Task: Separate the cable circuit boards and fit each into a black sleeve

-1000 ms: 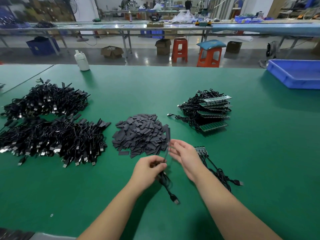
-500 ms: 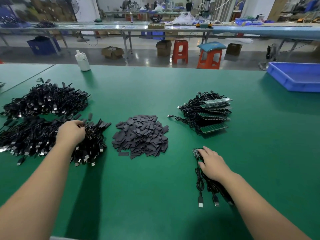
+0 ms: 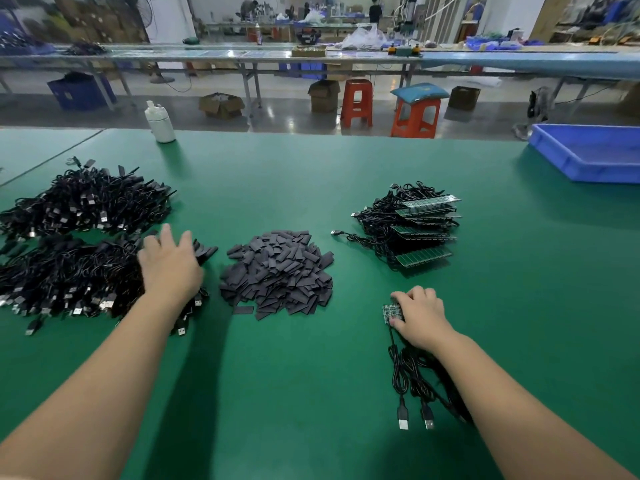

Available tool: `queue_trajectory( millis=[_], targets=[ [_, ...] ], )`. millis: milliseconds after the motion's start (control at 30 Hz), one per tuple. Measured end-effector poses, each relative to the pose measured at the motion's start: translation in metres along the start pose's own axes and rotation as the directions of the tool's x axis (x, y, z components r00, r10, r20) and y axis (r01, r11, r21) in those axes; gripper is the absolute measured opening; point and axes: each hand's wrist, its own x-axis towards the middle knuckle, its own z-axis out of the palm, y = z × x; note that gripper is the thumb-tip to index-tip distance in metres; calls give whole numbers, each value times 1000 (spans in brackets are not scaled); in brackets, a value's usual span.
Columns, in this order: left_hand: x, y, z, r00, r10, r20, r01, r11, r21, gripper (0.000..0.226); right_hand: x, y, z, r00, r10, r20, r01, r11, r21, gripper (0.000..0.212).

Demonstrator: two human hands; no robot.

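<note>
With your left hand (image 3: 169, 268) spread flat over the finished cables (image 3: 69, 282), pinch the small board (image 3: 390, 310) firmly under your right hand (image 3: 420, 318) fingers.

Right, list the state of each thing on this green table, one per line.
Left hand: open, resting on finished black cables.
Right hand: fingers curled over small green circuit board.
Black sleeve pile: loose heap.
Green board strips: stacked, unseparated.
Blue plastic tray: contents unseen.
</note>
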Motion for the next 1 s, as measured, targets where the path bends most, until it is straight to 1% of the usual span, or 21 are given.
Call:
queue_trajectory(
  millis=[33,67,100,133,167,233,267,300,367,433,500,533,600,633,700,767,933,1000],
  targets=[
    [-5,12,-3,991,106,-79,-107,994,-11,70,0,-1,-1,1000,0,-4,0,999,37,50],
    [-11,25,-4,971,205,-124,-212,976,-45,64,1,-2,-3,1000,-1,8,1,996,93,47],
    [-19,41,-4,952,279,-128,-295,947,-125,58,1,-3,-6,999,-2,34,-3,988,155,45],
    [-29,58,-4,939,330,-94,-343,907,-244,52,0,-5,-9,998,-5,65,-9,977,211,43],
    [-41,76,-5,927,374,-38,-359,851,-383,49,0,-6,-14,996,-13,91,-10,968,250,40],
    [-70,112,-3,888,454,76,-307,706,-638,43,-1,-10,-22,994,-40,102,10,960,280,33],
    [-85,129,-1,865,488,120,-263,643,-720,39,-1,-11,-25,994,-53,94,24,957,288,29],
    [-99,146,4,842,516,156,-226,600,-767,35,-1,-11,-28,995,-61,81,34,952,303,25],
    [-124,175,16,807,541,238,-135,562,-816,39,-3,-13,-33,996,-52,65,25,932,361,21],
    [-142,197,22,782,526,333,10,524,-852,44,-7,-16,-36,998,-36,55,10,909,417,18],
    [-152,209,25,774,505,383,123,474,-872,41,-10,-21,-39,999,-39,32,21,896,443,14],
    [-155,212,25,777,497,387,143,459,-877,35,-11,-22,-39,999,-40,16,29,891,453,11],
    [-158,216,21,791,478,381,166,433,-886,17,-13,-23,-41,999,-40,-14,41,888,458,8],
    [-159,217,18,796,470,382,181,417,-891,14,-14,-23,-41,999,-37,-22,43,891,451,8],
    [-159,218,13,806,457,377,184,412,-892,21,-16,-25,-41,999,-34,-32,44,905,424,9],
    [-159,219,9,815,445,371,164,438,-884,26,-17,-27,-40,998,-30,-47,47,914,403,10],
    [-160,221,6,841,393,372,157,480,-863,22,-18,-30,-42,997,-23,-68,45,940,338,12],
    [-162,222,5,857,376,352,136,494,-859,21,-19,-29,-43,997,-13,-76,37,945,325,13]
  ],
)
